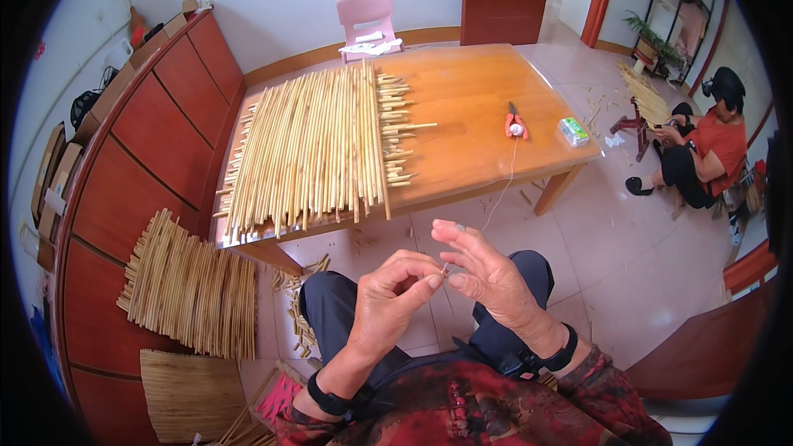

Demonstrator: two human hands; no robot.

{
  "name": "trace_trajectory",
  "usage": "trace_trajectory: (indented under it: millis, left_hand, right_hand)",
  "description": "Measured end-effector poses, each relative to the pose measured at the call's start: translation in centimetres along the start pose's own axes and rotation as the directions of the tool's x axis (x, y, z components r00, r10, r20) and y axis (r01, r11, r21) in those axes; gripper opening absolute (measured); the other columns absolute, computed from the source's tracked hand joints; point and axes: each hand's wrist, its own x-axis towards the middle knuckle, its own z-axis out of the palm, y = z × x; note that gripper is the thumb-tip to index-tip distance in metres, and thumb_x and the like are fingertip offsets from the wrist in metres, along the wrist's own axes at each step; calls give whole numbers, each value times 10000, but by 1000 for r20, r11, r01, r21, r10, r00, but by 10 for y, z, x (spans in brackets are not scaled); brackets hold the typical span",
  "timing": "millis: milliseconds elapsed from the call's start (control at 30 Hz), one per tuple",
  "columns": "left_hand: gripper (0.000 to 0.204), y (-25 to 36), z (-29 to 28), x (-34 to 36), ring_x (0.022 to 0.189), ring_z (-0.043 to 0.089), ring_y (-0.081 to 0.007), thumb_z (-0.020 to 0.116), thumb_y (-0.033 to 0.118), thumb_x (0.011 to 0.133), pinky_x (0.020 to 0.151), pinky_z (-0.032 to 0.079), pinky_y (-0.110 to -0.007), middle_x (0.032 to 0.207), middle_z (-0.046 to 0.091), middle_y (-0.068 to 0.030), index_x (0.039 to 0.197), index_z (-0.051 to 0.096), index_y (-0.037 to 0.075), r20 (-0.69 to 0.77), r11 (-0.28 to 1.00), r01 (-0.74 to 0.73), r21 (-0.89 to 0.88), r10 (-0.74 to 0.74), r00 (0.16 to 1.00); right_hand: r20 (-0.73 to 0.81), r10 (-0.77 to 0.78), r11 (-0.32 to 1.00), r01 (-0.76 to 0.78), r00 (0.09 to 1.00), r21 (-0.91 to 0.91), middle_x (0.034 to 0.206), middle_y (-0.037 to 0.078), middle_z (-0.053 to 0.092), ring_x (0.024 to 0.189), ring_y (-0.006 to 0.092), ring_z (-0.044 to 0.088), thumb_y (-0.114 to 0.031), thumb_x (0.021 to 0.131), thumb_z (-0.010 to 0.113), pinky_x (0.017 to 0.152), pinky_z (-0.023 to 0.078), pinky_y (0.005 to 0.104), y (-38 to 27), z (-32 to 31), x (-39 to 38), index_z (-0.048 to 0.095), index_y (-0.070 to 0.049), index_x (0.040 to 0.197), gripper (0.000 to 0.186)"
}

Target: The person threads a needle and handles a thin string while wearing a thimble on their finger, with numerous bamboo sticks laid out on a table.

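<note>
In front of my knees my two hands nearly meet at the fingertips. My left hand [398, 291] is closed, thumb and forefinger pinching a thin strand of pale thread [446, 268]; whether a needle is there too is too small to tell. Beside it my right hand [494, 279] has its upper fingers stretched out, while its thumb and lower fingers are around the thread. From this hand the thread runs up to a small white spool [516, 130] on the table, lying against red-handled pliers [511, 118]. A mat of slender wooden sticks [310, 144] covers the table's left part.
The wooden table [462, 107] also bears a small green-and-white box [572, 132]. More stick mats [194, 289] lean by the red cabinets [157, 140]; short stick pieces [301, 314] lie on the floor. A pink chair [366, 21] stands behind; a person in red [719, 144] sits at right.
</note>
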Motion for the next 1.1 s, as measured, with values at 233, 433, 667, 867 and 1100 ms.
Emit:
trace_trajectory:
  millis: [233, 433, 667, 867, 1100]
  left_hand:
    - [86, -3, 12, 2, 723, 497, -59, 578, -18, 801, 607, 412, -185, 877, 556, -18, 880, 610, -11, -45, 988, 47, -146, -54, 998]
    - [82, -4, 15, 2, 523, 389, -21, 570, -17, 799, 406, 263, -163, 852, 567, -28, 865, 615, 1, -84, 941, 128, -314, -162, 983]
    - [60, -8, 15, 4, 516, 371, -11, 584, 2, 798, 402, 253, -160, 864, 583, -37, 852, 610, -2, -124, 964, 82, -254, -117, 985]
    - [57, -9, 11, 1, 526, 372, -13, 588, 6, 798, 413, 261, -159, 824, 559, -4, 852, 608, 4, -123, 959, 82, -273, -119, 985]
    - [87, -6, 8, -2, 541, 389, -6, 588, 25, 810, 436, 292, -156, 733, 520, 43, 888, 625, 34, -98, 928, 126, -352, -171, 980]
  right_hand:
    - [93, 21, 994, -31, 995, 104, 1127, 118, 512, 1023, 184, 497, -62, 831, 564, 877, 398, 302, 13, -6, -4, 619, -8, 953, 145]
    - [-36, -161, 987, 162, 986, 25, 1007, 117, 554, 960, 180, 529, -48, 813, 587, 848, 417, 297, 24, -3, 1, 594, 2, 818, 51]
    - [63, 105, 854, -122, 993, 507, 1022, 125, 548, 977, 171, 528, -129, 876, 514, 842, 420, 290, 19, -23, 9, 577, 3, 884, 147]
    - [178, -26, 999, 22, 984, 26, 1091, 103, 531, 1003, 164, 513, -118, 880, 498, 861, 412, 271, 20, -8, 2, 568, -20, 1084, 237]
    - [79, -38, 994, 29, 996, 108, 1006, 87, 558, 968, 179, 535, -31, 828, 557, 859, 419, 286, 22, 0, 2, 602, 1, 958, 141]
